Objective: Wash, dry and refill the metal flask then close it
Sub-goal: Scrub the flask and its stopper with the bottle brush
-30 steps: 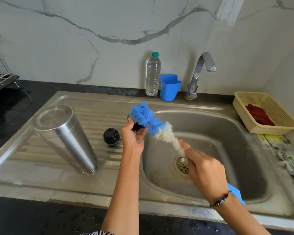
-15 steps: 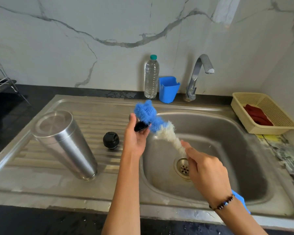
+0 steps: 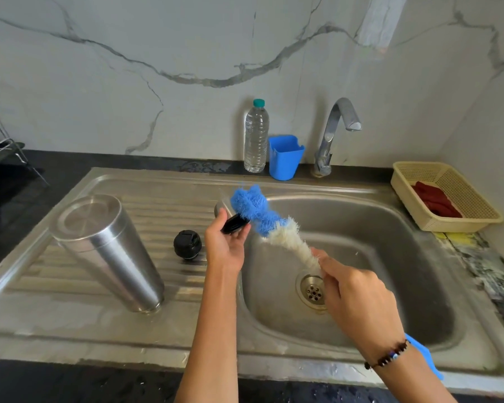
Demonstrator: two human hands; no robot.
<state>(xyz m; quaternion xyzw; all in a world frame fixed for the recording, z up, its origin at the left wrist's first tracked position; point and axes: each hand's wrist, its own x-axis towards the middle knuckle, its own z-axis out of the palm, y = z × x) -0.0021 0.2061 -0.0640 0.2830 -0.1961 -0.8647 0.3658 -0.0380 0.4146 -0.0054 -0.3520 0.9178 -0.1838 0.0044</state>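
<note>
Head view shows me both hands over the sink (image 3: 437, 349). My left hand (image 3: 226, 248) holds a small black lid part (image 3: 234, 223) — fingers curled round it, just above the edge of the basin. My right hand (image 3: 358, 298) grips the bottle brush (image 3: 269, 225) low down on its stem, fingers wrapped tight, and its blue tip is pressed against the black part. The metal flask (image 3: 108, 251) stands upside down on the draining board to my left, well apart from both hands. A round black stopper (image 3: 187, 245) sits beside it, between the flask and my left hand. I think this is the wash step, and right now it is the lid's turn for a scrub. The tap (image 3: 336, 132) looks dry; I see no water coming out. Next I would guess the lid part needs a rinse, so one hand must reach back to the tap — the brush hand seems best. After that comes drying, and a red cloth (image 3: 435, 199) waits in the yellow basket (image 3: 463, 225) on the right. A water bottle (image 3: 256, 136) stands by the wall, maybe for the refill.
</note>
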